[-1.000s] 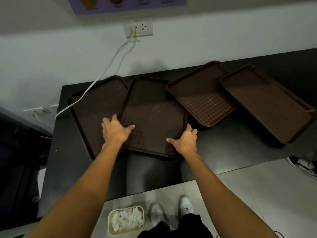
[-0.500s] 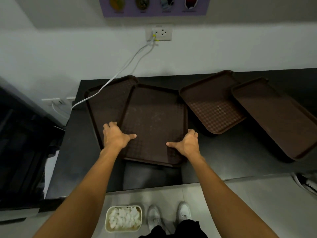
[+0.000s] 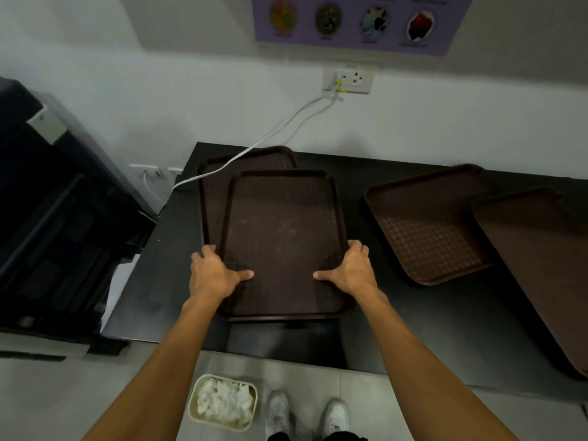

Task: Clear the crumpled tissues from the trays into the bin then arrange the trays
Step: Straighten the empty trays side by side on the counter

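I stand at a black counter (image 3: 413, 329) set against a white wall (image 3: 191, 100), with pale floor tiles (image 3: 318, 374) under my 2 white shoes (image 3: 276, 412). On the wall hang 1 purple poster (image 3: 350, 39) and 1 socket plate (image 3: 348, 80). From it 2 white cables (image 3: 270, 138) drop toward the counter's left end. 1 dark cabinet (image 3: 63, 218) stands to the left.

I count 4 brown trays. My left hand (image 3: 213, 272) and right hand (image 3: 353, 270) grip the front tray (image 3: 283, 224) by its long rims, fingers curled over the edges and thumbs flat on its floor. It overlaps the back-left tray (image 3: 214, 186); whether it rests on it, I cannot tell. The third tray (image 3: 423, 230) lies apart to the right, with the fourth tray (image 3: 534, 265) lapping its right side.

1 cream bin (image 3: 194, 405) beside my left shoe holds the crumpled tissues (image 3: 222, 399).
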### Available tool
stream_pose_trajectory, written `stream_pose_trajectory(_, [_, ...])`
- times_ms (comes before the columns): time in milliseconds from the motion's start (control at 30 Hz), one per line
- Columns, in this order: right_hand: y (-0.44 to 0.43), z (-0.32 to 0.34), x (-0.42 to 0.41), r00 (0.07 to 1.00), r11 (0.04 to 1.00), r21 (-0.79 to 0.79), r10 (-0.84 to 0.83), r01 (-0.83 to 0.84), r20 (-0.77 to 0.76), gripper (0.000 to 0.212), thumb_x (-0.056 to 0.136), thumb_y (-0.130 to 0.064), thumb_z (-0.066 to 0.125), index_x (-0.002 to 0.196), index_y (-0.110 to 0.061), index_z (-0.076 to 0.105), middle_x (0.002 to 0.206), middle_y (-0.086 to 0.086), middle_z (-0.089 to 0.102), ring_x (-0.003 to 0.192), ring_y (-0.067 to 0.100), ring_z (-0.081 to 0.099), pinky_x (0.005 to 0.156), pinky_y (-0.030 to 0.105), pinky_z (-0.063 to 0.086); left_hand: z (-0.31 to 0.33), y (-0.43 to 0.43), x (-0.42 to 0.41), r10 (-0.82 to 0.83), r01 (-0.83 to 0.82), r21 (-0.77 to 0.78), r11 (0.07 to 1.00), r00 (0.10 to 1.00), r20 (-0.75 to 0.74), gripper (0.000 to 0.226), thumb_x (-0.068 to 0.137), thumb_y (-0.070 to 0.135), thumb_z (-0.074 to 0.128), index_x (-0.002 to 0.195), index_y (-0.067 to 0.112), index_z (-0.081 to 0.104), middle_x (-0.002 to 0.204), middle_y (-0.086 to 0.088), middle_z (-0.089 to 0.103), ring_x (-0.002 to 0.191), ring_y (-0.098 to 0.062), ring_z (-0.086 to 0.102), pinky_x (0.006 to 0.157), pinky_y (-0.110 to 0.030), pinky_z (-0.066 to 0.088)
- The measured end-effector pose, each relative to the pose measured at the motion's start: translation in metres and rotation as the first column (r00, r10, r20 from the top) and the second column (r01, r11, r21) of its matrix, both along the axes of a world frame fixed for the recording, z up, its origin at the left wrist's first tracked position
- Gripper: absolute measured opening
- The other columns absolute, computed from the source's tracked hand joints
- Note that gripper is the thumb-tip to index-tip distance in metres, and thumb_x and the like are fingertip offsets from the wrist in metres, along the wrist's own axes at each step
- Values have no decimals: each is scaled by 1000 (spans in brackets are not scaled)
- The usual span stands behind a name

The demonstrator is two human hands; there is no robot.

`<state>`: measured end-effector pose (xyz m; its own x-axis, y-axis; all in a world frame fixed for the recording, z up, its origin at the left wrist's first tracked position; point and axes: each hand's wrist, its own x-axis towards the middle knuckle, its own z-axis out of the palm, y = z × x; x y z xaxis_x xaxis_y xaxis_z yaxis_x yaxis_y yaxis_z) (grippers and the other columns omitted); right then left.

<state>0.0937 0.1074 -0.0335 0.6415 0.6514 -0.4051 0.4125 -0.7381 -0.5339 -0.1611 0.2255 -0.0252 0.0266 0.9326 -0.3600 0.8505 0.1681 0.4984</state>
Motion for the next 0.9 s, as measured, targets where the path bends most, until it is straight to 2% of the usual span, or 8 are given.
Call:
stream_pose_trajectory(367, [77,11,16,965,967,-47,255,-252,65,122,59,-45,97,154,-14,27,151,11,31,138,34,41,111,50,44,-3,9,0,172,-170,24,985,980,-101,108,65,58,89,147,11,36,144,-18,37,135,-38,38,105,-54,45])
stream_pose_trajectory(500, [91,1,21,953,954,-32,298,-297,60,113,67,-44,93,154,-15,28,150,13,28,139,36,37,113,50,41,-11,12,6,195,-188,98,977,978,-75,105,70,59,84,149,12,34,143,-18,33,134,-40,35,107,-53,43])
stream_pose_trajectory(567, [90,-6,26,951,953,-5,302,-303,63,98,77,-44,85,155,-18,30,148,12,28,137,36,36,113,49,40,-15,11,5,209,-200,128,972,975,-69,98,74,59,81,148,13,37,141,-17,33,132,-40,35,108,-52,42])
stream_pose_trajectory(667, [88,-13,37,965,963,79,251,-257,72,63,95,-34,70,150,-16,44,146,11,31,135,33,39,113,44,41,-17,14,-1,233,-221,196,955,972,-40,67,90,41,71,144,8,48,140,-20,36,130,-41,37,109,-50,39])
stream_pose_trajectory(733, [89,-16,41,979,970,143,189,-199,76,42,97,-23,67,137,-14,57,141,11,40,125,28,52,105,39,47,-19,20,-7,237,-233,209,950,971,6,50,95,20,63,141,4,54,138,-23,42,127,-42,43,108,-48,40])
stream_pose_trajectory(800, [91,-18,41,985,970,181,148,-161,84,32,96,-17,69,127,-12,63,132,10,52,112,23,61,95,34,52,-22,24,-12,233,-236,236,943,972,42,45,93,6,59,137,2,59,133,-24,49,120,-42,52,106,-44,43])
stream_pose_trajectory(900, [99,-22,39,990,966,224,111,-127,84,31,94,-15,70,125,-11,66,124,12,60,106,21,65,87,26,51,-23,32,-12,247,-261,265,928,965,86,42,91,0,59,133,0,63,127,-24,54,112,-40,58,103,-38,45])
